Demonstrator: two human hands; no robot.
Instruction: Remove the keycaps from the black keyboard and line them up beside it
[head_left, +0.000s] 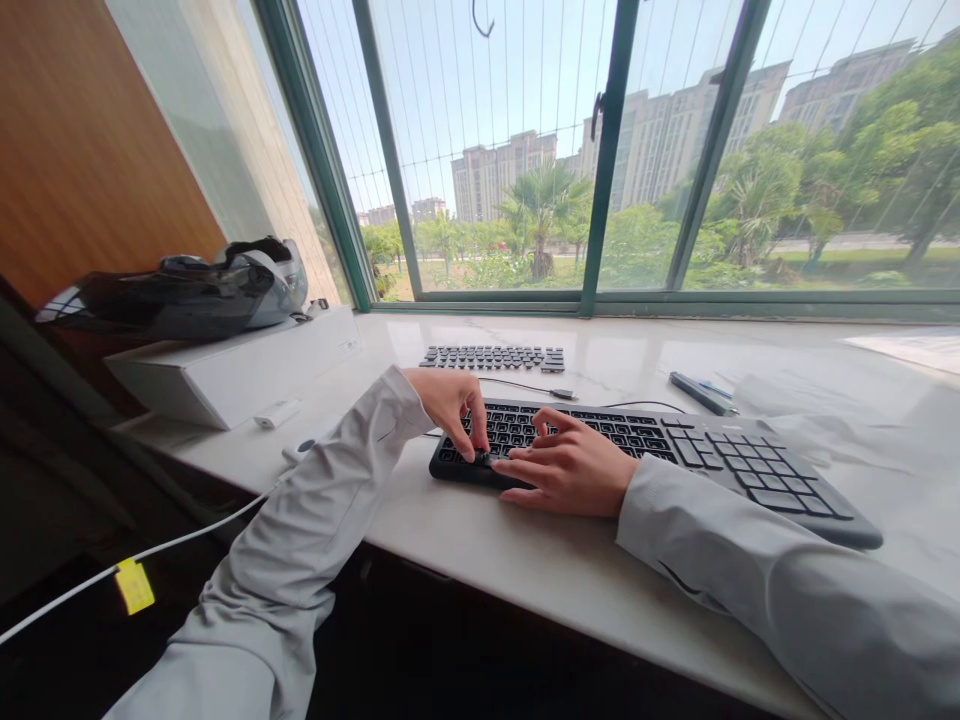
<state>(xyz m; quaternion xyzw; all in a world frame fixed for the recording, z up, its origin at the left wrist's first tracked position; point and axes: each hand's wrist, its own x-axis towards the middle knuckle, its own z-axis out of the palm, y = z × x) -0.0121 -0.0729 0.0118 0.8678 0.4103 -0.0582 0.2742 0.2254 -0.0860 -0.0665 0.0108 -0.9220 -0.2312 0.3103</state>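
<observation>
A black keyboard (651, 424) lies on the pale sill with bare key sockets across its main section; keys cover the number pad at its right. My left hand (454, 405) reaches over its left end, thumb and finger pinched on a small black keycap (482, 457) by the front row. Beside it, my right hand (566, 465) rests palm-down over the front edge, fingers stretched toward the same keycap and one finger bent above the sockets. Part of the keyboard is hidden under both hands. Behind it, loose black keycaps (491, 358) lie in rows.
A USB plug (562, 394) on a thin cable lies behind the keyboard. Further right are a dark pen-like tool (701, 393) and a clear plastic bag (817, 415). At left, a white box (240, 365) carries a dark visor (187, 290); a white cable (202, 527) hangs nearby.
</observation>
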